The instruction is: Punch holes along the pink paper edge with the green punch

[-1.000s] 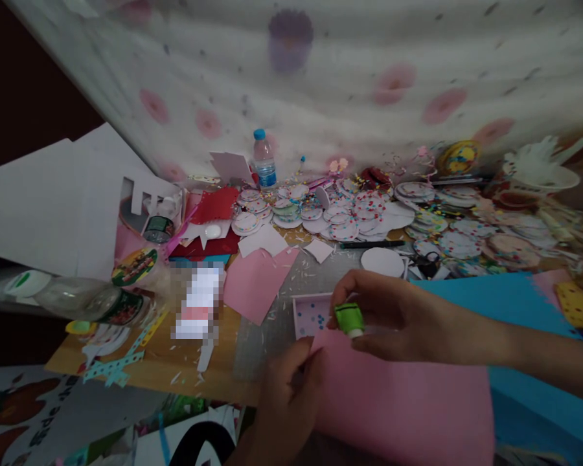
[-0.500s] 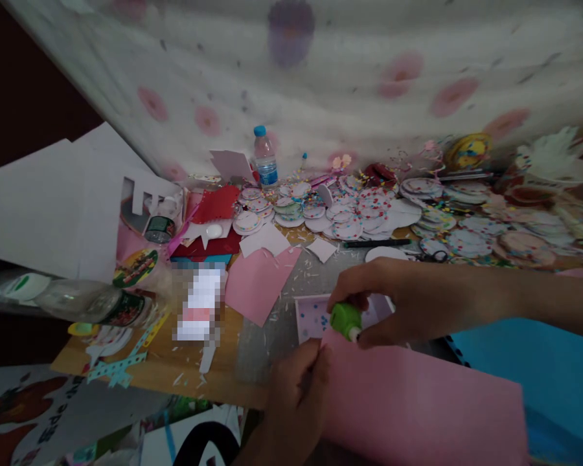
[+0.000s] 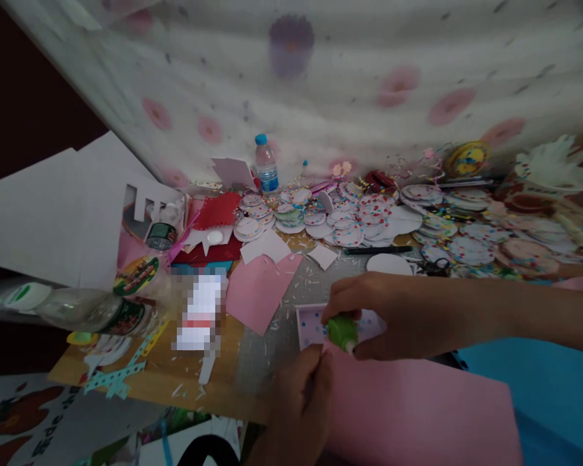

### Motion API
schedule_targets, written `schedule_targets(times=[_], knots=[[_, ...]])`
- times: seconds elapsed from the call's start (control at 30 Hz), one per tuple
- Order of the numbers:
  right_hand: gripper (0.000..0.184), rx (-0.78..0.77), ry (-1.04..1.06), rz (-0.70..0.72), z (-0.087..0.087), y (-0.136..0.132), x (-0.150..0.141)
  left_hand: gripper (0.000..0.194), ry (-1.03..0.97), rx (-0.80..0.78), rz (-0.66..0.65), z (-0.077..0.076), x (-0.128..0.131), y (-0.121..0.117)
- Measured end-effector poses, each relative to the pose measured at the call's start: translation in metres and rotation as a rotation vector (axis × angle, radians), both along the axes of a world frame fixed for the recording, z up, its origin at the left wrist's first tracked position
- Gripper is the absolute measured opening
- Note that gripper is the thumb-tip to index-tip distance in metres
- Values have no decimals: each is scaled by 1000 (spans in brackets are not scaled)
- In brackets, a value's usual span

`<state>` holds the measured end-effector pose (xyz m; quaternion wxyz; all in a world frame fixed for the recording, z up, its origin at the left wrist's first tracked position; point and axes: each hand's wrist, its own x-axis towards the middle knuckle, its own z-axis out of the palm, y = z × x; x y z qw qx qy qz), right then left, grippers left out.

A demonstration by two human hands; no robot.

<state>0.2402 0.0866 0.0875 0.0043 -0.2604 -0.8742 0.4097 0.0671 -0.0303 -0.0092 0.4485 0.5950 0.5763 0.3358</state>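
Observation:
My right hand [image 3: 383, 317] is closed round a small green glue stick [image 3: 342, 331], its white tip pointing down at the top left corner of a large pink sheet [image 3: 418, 414]. My left hand [image 3: 298, 401] pinches that sheet's left corner just below the tip. A small dotted pink square [image 3: 311, 323] lies right behind the glue stick, partly under my right hand. A blue sheet [image 3: 554, 395] lies under my right forearm.
Several dotted paper circles [image 3: 350, 220] cover the back of the table, with a water bottle [image 3: 266, 165], a black pen [image 3: 376, 250], scissors [image 3: 434, 266], a smaller pink sheet [image 3: 260, 285], red paper [image 3: 216, 210] and jars [image 3: 102, 307] at left. A flowered cloth hangs behind.
My right hand with the glue stick has moved left and down to the pink sheet's corner. The pink sheet has shifted right, over more of the blue sheet.

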Motion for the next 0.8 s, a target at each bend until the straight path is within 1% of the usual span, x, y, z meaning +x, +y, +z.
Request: schedule_targets(times=[0.07, 0.17, 0.3, 0.4, 0.5, 0.6, 0.73, 0.8], knots=[[26, 22, -3, 18, 2, -1, -1, 36, -13, 5, -8, 1, 1, 2], [25, -3, -2, 15, 3, -2, -3, 36, -63, 8, -31, 2, 2, 3], [23, -119, 9, -46, -3, -2, -4, 38, -97, -25, -8, 3, 2, 3], [25, -198, 25, -80, -11, -1, -4, 39, -93, -59, -1, 3, 2, 3], [27, -180, 9, -69, -17, 1, -3, 39, -87, -78, 17, 3, 4, 3], [25, -166, -1, -44, -20, 2, -3, 37, -85, -81, 34, 4, 6, 3], [22, -296, 40, -50, -20, 1, -3, 34, -83, -81, -5, 3, 4, 4], [22, -334, 51, -60, -19, 0, -3, 32, -77, -80, -29, 3, 3, 5]])
